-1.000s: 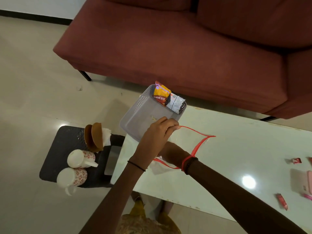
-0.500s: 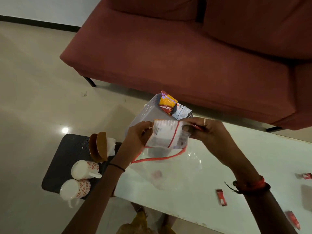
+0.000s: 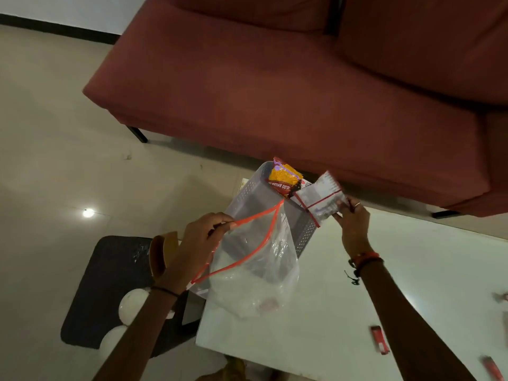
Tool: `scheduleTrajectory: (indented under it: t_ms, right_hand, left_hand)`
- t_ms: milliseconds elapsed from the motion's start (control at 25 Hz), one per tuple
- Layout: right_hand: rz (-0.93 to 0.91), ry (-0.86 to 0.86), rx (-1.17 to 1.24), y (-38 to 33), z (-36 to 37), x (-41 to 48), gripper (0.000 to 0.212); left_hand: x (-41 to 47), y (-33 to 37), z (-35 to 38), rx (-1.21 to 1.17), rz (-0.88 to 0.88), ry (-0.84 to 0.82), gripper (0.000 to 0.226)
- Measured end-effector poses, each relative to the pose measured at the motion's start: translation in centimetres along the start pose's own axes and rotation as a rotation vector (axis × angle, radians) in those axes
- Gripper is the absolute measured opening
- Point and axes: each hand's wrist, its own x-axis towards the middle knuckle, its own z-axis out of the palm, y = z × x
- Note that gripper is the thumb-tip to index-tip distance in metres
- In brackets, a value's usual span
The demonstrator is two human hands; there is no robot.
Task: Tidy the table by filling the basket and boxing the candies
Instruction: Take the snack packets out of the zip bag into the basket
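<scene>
My left hand (image 3: 199, 244) pinches the red-edged mouth of a large clear plastic bag (image 3: 255, 273), which hangs open over the table's left end. My right hand (image 3: 350, 220) grips a small white packet (image 3: 320, 200) with a red band, held above the far right corner of the grey perforated basket (image 3: 248, 192). An orange snack packet (image 3: 284, 178) leans in the basket's far end. Two red candies, one (image 3: 380, 343) and another (image 3: 493, 369), lie on the white table (image 3: 412, 270) at the right.
A dark red sofa (image 3: 275, 92) runs behind the table. To the left a low black stool (image 3: 110, 270) carries brown plates (image 3: 159, 254) and white cups (image 3: 133, 305). Another small item (image 3: 503, 296) sits at the table's right edge.
My hands have parted: the right one pulled the small packet out and up to the right over the basket, while the left keeps the big bag, now hanging open.
</scene>
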Motion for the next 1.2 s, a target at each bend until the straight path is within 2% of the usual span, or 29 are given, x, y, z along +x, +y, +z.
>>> scheduleTrajectory:
  t_ms: [160, 320, 400, 480, 600, 680, 880, 1200]
  right_hand:
    - [0.095, 0.03, -0.277, 5.8, 1.8, 4.1, 0.024]
    - [0.171, 0.051, -0.232, 7.2, 3.5, 7.5, 0.031]
    - [0.175, 0.021, -0.238, 7.5, 4.6, 8.5, 0.032]
    - [0.121, 0.002, -0.356, 7.7, 5.4, 9.1, 0.031]
    - [-0.069, 0.02, -0.739, 7.8, 5.7, 9.3, 0.029]
    - [-0.151, 0.024, -0.838, 7.7, 5.4, 9.1, 0.031]
    - [-0.215, 0.055, -1.077, 7.5, 4.7, 9.2, 0.034]
    - [-0.256, 0.008, -1.128, 6.8, 4.6, 9.3, 0.028]
  left_hand:
    - [1.3, -3.8, -1.0, 0.065, -0.049, 0.013, 0.013]
    - [2.0, -6.2, -1.7, 0.011, -0.059, -0.013, 0.01]
    - [2.2, -6.9, -2.2, 0.026, -0.052, -0.015, 0.026]
    - [2.5, -7.3, -2.5, 0.04, -0.055, -0.01, 0.03]
    - [3.0, -7.7, -2.8, 0.036, -0.063, -0.013, 0.015]
    - [3.4, -7.8, -2.9, 0.04, -0.07, -0.008, 0.01]
    - [3.7, -7.6, -2.8, 0.037, -0.083, -0.004, 0.009]
    - [3.2, -6.9, -2.3, 0.017, -0.105, 0.025, 0.01]
